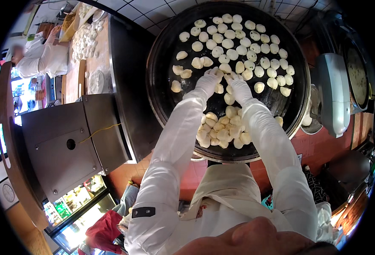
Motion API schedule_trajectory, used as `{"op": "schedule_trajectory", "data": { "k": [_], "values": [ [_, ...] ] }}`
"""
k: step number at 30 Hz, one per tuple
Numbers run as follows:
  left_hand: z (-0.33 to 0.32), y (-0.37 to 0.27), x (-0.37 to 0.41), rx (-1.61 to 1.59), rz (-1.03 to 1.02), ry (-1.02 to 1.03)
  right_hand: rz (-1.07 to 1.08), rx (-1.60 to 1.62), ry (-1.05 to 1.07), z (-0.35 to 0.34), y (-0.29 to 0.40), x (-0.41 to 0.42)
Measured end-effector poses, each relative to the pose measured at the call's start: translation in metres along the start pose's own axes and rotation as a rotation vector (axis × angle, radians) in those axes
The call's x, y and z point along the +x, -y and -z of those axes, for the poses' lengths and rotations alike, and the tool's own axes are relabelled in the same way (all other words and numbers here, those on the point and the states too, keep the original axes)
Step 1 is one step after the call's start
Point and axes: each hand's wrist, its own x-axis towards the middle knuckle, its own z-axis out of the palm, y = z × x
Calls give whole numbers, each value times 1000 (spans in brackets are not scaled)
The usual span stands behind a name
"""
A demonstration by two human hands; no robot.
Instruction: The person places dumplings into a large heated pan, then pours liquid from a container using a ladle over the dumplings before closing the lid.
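My left hand (210, 80), in a pale glove, reaches over a large round black pan (162, 95); its fingertips are at a dough piece near the pan's middle. Just right of it my right hand (237, 83), also gloved, has its fingers close to the same dough piece (225, 68). Whether either hand grips it cannot be told. Flattened round dough pieces (227, 43), some with green specks, cover the far part of the pan. Thicker, unflattened pieces (197, 62) lie to the left of the hands. A heap of dough balls (223, 132) sits at the near edge, between my forearms.
To the left stand a dark-topped metal counter (136, 79) and a floured worktable (101, 41) with many dough pieces, where a co-worker (36, 60) in white stands. At right are a grey stand mixer (334, 92) and another round pan (357, 76). More people appear near the lower edge.
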Motion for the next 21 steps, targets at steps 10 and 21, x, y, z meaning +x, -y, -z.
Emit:
{"op": "schedule_trajectory", "data": {
  "k": [10, 21],
  "values": [
    [5, 84, -55, -23, 419, -366, -191, -111, -43, 85, -30, -42],
    [21, -23, -173, 162, 480, 483, 270, -86, 369, 63, 64, -88]
  ]
}}
